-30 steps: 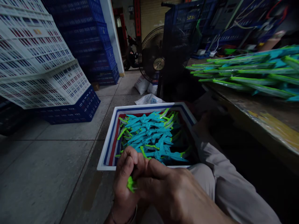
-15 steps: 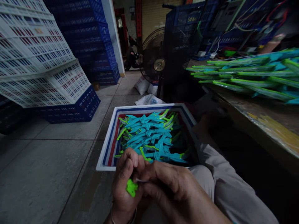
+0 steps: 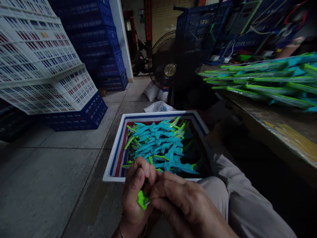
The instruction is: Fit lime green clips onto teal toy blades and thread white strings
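Note:
My left hand (image 3: 133, 195) is closed around a small bright green plastic part (image 3: 142, 200), whose end sticks out below the curled fingers. Right against it, the thumb and fingertips of my right hand (image 3: 180, 195) are pinched together. A thin pale pin-like piece (image 3: 148, 203) shows slightly between those fingertips and the green part; most of it is hidden. Just beyond both hands stands a white-rimmed box (image 3: 116, 145) with a striped lining. Inside it lie many turquoise plastic pieces (image 3: 158, 135) with green edges, heaped in rows.
More green and turquoise pieces (image 3: 267, 79) are piled on a worn table (image 3: 284, 129) at the right. White crates (image 3: 54, 66) and blue crates (image 3: 111, 59) are stacked on the left. A black fan (image 3: 169, 69) and white sacks (image 3: 158, 106) stand behind the box. My knee (image 3: 215, 191) is beside it.
My right fingertips have come closer to the green part, and less of the thin pale piece shows. The green part has shifted slightly right with my left hand.

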{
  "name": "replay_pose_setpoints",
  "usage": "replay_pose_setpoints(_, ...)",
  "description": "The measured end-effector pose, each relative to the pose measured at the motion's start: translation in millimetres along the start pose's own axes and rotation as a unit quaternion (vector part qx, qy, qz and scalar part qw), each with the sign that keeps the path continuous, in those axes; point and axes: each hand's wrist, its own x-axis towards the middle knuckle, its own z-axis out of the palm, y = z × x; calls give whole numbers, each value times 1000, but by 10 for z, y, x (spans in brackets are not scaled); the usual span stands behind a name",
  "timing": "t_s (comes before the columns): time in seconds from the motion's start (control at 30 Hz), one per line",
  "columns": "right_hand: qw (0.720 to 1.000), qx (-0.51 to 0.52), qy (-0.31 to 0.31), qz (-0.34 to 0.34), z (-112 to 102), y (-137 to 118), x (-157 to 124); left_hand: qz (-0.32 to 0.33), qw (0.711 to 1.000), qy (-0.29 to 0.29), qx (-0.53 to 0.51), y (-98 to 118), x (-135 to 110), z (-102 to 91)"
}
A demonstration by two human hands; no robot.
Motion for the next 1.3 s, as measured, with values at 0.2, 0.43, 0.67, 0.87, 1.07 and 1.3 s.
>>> replay_pose_setpoints(0.2, 1000, -4, 4, 4, 12, -10, 6, -1, 1000, 9, 7, 12, 7, 10)
replay_pose_setpoints(0.43, 1000, 4, 15, -14, 31, 1, 30, 9, 999, 21, 25, 5, 3, 24)
replay_pose_setpoints(0.67, 1000, -6, 14, -15, 63, 15, 39, 6, 1000, 9, 24, 7, 27, -28)
replay_pose_setpoints(0.87, 1000, -19, 19, 1, 77, -2, 17, 13, 999, 4, 32, -3, 22, -56)
replay_pose_setpoints(1.07, 999, -33, 15, -3, 72, 8, 21, 13, 1000, -2, 21, -2, 24, -58)
replay_pose_setpoints(1.3, 999, -43, 2, -3, 73, 17, 24, 17, 1000, 4, 24, -6, 27, -64)
